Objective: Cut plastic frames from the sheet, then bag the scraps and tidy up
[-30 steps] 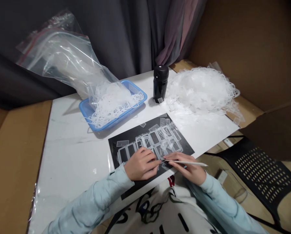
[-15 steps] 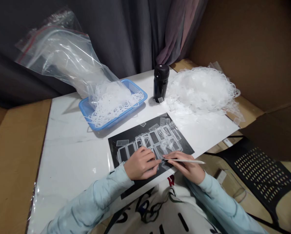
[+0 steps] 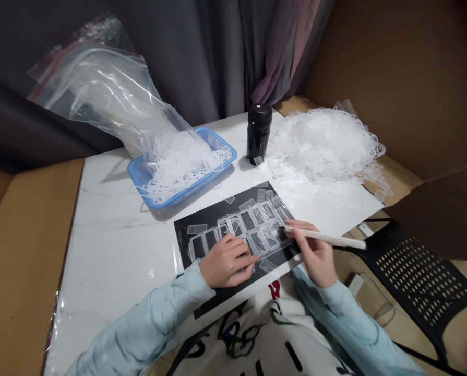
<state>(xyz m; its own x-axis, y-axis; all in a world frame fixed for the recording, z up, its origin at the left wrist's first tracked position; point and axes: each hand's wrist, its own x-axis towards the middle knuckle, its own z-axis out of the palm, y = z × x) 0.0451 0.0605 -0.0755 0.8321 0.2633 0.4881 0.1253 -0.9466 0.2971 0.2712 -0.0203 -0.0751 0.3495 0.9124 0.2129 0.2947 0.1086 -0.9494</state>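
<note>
On a black sheet lie rows of clear rectangular plastic frames, with loose clear pieces around them. My left hand rests on the near side of the frames, index finger stretched out to the right and the other fingers bent. What lies under its palm is hidden. Closed around a white stick-like tool with a dark tip, my right hand is over the right end of the rows. The tip is at the rightmost frames; whether it touches them I cannot tell.
A blue basket of white plastic loops stands at the back left, a clear zip bag leaning into it. Behind the sheet stands a black bottle. A large heap of clear plastic pieces covers the back right, and a black chair is at the right.
My right hand has moved right and away from my body with the tool, from beside my left fingertips to the right end of the frames. My left hand has stayed put.
</note>
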